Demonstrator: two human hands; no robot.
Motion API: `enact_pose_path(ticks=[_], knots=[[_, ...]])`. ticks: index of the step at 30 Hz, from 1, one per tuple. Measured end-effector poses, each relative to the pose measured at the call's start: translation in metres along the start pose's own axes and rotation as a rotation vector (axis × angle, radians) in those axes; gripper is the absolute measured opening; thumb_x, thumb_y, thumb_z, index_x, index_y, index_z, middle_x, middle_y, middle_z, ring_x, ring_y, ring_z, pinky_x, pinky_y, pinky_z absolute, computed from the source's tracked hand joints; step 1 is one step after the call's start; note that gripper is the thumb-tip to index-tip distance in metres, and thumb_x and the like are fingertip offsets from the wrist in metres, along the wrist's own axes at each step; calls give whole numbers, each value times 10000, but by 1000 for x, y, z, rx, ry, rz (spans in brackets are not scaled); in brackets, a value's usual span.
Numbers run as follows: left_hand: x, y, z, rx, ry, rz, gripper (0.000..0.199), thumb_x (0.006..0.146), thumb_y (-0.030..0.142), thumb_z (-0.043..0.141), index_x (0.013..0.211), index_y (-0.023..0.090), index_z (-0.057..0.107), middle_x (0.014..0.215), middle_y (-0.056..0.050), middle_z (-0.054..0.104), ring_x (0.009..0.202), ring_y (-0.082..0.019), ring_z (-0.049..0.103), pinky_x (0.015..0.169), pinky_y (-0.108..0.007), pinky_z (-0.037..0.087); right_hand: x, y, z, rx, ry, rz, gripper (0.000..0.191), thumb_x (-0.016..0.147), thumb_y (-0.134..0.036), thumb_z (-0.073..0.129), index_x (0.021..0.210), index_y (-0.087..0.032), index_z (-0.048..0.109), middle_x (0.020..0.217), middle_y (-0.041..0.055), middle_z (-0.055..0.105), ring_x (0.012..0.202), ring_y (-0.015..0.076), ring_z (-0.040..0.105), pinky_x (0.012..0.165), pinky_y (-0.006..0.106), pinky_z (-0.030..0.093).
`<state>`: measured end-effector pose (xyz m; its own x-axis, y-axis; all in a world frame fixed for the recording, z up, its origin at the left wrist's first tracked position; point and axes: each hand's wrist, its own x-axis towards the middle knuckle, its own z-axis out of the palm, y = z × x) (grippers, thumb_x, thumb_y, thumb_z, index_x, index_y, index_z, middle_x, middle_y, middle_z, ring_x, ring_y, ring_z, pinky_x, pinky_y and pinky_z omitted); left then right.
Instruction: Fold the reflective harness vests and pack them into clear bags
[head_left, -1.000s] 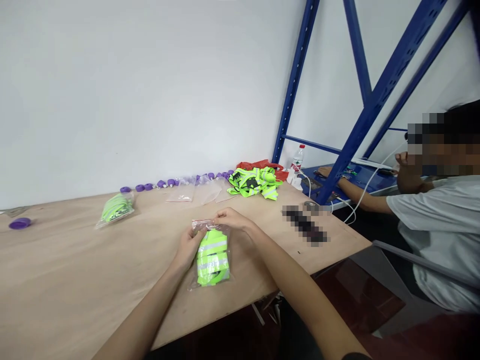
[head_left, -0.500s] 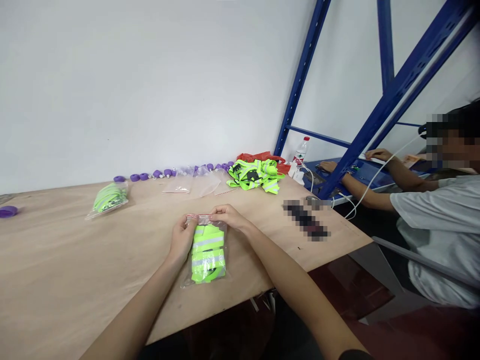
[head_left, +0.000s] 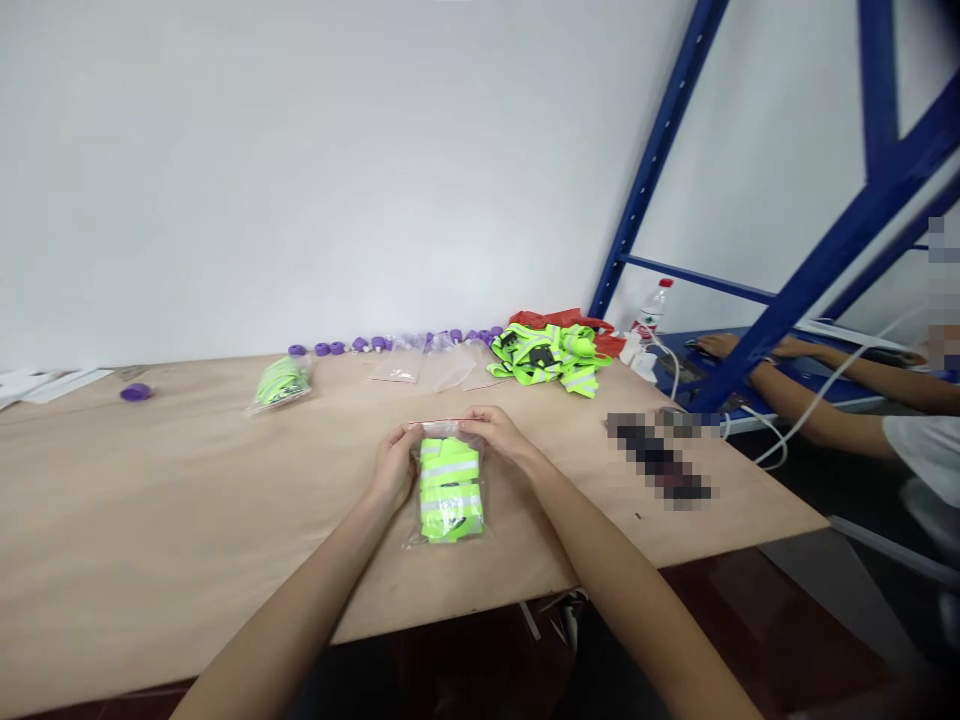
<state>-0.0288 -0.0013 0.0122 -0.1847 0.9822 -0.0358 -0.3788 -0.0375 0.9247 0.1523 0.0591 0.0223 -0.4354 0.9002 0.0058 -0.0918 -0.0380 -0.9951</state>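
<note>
A clear bag (head_left: 450, 505), in which folded yellow-green material with silvery bands is enclosed, is held at the lower centre of the frame, above the near edge of the brown surface (head_left: 262, 530). Its top edge, marked by a thin red line, is gripped at the left corner by the left hand (head_left: 394, 465) and toward the right corner by the right hand (head_left: 491, 430); both hands are closed narrowly on the plastic, with the fingers bent. Whether the bag is sealed along that line cannot be told.

A second filled bag (head_left: 281, 383) is seen lying at centre left, with a purple piece (head_left: 136, 392) farther left. Along the wall, a row of small purple items (head_left: 337, 348) is set out, and flat clear bags (head_left: 394, 370) are spread in front of its right part. Right of centre, a heap of yellow-green straps (head_left: 544, 357) is backed by red plastic (head_left: 562, 319). At the right edge, a co-worker's forearms (head_left: 825, 415) are partly crossed by a blue frame (head_left: 787, 310).
</note>
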Motion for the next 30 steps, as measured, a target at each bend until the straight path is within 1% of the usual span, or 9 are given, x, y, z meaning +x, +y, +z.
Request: enact_pose_path(ticks=[5, 8, 10, 13, 16, 20, 24, 27, 30], knots=[[2, -1, -3, -20, 23, 44, 295, 627, 384, 802, 683, 188, 589, 655, 20, 627, 590, -134, 567, 599, -255, 453, 0, 2, 0, 20, 12, -1, 301, 641, -431, 799, 698, -167, 666, 661, -1, 651, 563, 109, 499, 552, 236, 369], [2, -1, -3, -37, 21, 52, 283, 647, 387, 795, 705, 188, 603, 665, 22, 627, 595, -128, 560, 598, -247, 450, 0, 4, -3, 37, 21, 11, 331, 664, -478, 775, 712, -175, 653, 680, 7, 649, 601, 135, 553, 596, 262, 427], [2, -1, -2, -39, -2, 37, 278, 669, 401, 786, 733, 179, 632, 694, 5, 651, 614, -140, 576, 606, -257, 456, -1, 3, -4, 31, 27, -6, 330, 658, -473, 783, 707, -177, 646, 679, 2, 637, 628, 143, 564, 620, 271, 439], [1, 0, 0, -23, -33, 5, 291, 671, 407, 793, 750, 156, 668, 702, -23, 673, 617, -158, 588, 602, -271, 454, -2, 0, -3, -1, 35, -56, 316, 638, -444, 810, 697, -178, 651, 664, -16, 611, 627, 129, 530, 614, 256, 409], [0, 1, 0, -2, -35, -1, 291, 639, 379, 819, 757, 149, 685, 679, -19, 675, 595, -154, 581, 589, -265, 439, -4, -5, -2, -34, 23, -80, 304, 646, -437, 811, 679, -181, 651, 647, -26, 592, 615, 123, 499, 602, 252, 388], [-3, 5, -1, 22, -52, 12, 274, 633, 365, 816, 760, 155, 694, 726, -31, 700, 642, -169, 610, 616, -267, 453, -7, -10, -3, -54, -47, -46, 325, 673, -468, 796, 678, -176, 653, 632, -16, 594, 589, 126, 498, 571, 253, 373], [-3, 7, 1, 54, -79, -10, 273, 653, 388, 797, 748, 151, 699, 740, -51, 709, 651, -182, 625, 626, -280, 472, -8, -12, -4, -67, -117, -25, 354, 650, -487, 816, 684, -164, 675, 628, -7, 615, 569, 119, 497, 571, 255, 370], [-3, 7, 1, 97, -109, -36, 303, 652, 417, 804, 730, 143, 701, 731, -68, 712, 642, -196, 632, 613, -288, 472, -7, -9, -2, -70, -122, -30, 361, 632, -488, 826, 688, -161, 684, 618, -12, 615, 567, 114, 492, 573, 253, 368], [-2, 6, -1, 144, -114, -25, 319, 622, 424, 835, 677, 155, 674, 682, -50, 694, 605, -180, 614, 593, -273, 454, -5, -3, 1, -63, -92, -32, 374, 614, -494, 830, 681, -162, 672, 614, -20, 602, 564, 110, 492, 556, 245, 359]])
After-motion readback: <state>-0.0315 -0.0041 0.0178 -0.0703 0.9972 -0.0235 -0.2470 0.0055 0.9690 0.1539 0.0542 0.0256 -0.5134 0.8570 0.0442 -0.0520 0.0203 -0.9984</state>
